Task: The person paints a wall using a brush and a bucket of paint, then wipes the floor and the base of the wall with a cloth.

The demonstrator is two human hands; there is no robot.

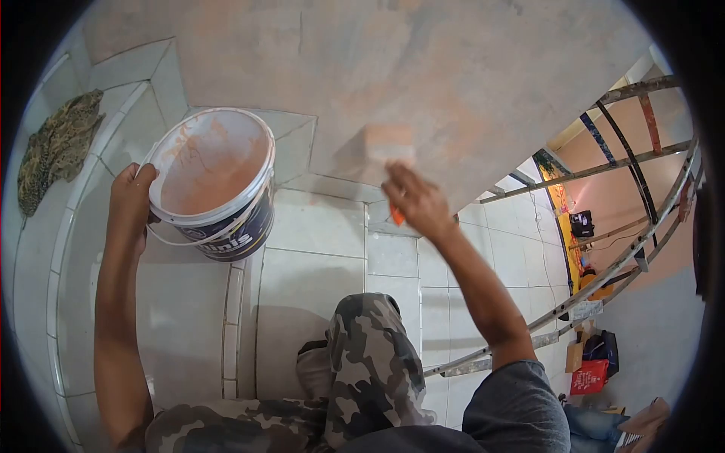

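Note:
My left hand (pixel 134 195) grips the rim of a paint bucket (pixel 234 235) and tilts it towards me. Salmon-coloured paint coats the inside of the bucket, and its wire handle hangs over the dark label. In my right hand (pixel 414 198) is a wide paintbrush (pixel 389 143), its orange handle end showing below my fingers. The bristles are against the wall (pixel 332 68), just above the stepped tile skirting. Patchy grey and salmon tones cover that wall. The brush and right hand are slightly blurred.
White tiled steps (pixel 313 226) lie below and left of me. A crumpled patterned cloth (pixel 60 151) rests on the left step. A metal ladder (pixel 604 298) stands on the right. Beyond it are a red bag (pixel 589 377) and part of another person (pixel 604 426).

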